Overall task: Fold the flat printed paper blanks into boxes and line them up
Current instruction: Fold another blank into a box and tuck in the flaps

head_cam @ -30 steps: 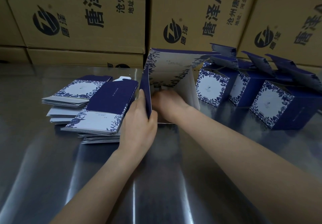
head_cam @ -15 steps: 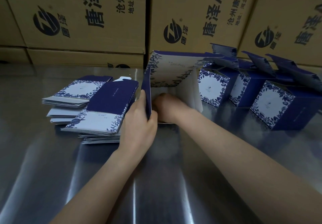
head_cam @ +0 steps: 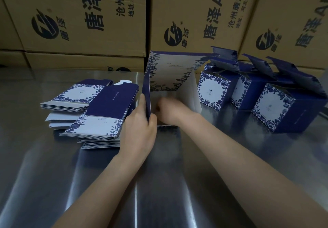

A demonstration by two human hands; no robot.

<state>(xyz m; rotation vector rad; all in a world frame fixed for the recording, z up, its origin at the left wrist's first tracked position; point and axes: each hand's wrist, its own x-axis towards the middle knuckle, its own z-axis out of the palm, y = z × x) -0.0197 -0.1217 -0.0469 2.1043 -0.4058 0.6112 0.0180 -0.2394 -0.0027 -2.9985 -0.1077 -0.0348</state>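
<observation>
A: Where is the piece being worked on?

B: The half-formed box (head_cam: 170,75) stands mid-table on the metal table (head_cam: 159,183). The stack of flat blanks (head_cam: 99,114) is to its left and the row of finished boxes (head_cam: 266,103) to its right. Its open side faces the person.

A: And the grip?

B: The left hand (head_cam: 140,128) pinches the box's left wall at the near edge, between thumb and fingers. The right hand (head_cam: 168,110) reaches inside, low by the bottom flaps, with its fingers curled. It is blurred, so it cannot be told whether it grips a flap or only presses one down.

A: How should the card handle?

B: It is probably very light. It looks like thin board, stiff across each panel and willing to bend only at the scored lines. The right wall leans outward, which suggests the shape won't hold until the bottom locks. The printed coating and the polished steel both look slick, so the box would likely skate if pushed with no hand steadying it.

A: Where is the best place to hold it?

B: Close to a corner crease or along a wall's edge, as the left hand does. Squeezing mid-panel could dent or crease the print.
</observation>
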